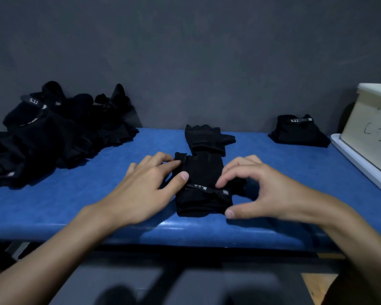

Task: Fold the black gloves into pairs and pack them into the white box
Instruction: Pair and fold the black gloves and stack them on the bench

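A black fingerless glove [201, 172] lies on the blue padded bench [75, 205] near its front edge. My left hand [150, 186] rests on its left side, fingers straight, fingertips on the glove's upper left corner. My right hand [257, 186] arches over its right side, fingertips touching the strap and thumb at the cuff's lower right corner. A second black glove [207, 139] lies just behind it. A folded pair [299, 130] sits at the back right. The white box [370, 130] stands at the right edge.
A heap of loose black gloves [53, 133] covers the bench's back left. A grey wall runs right behind the bench. The white box sits on a white lid or tray [361, 164] that overhangs the bench's right end.
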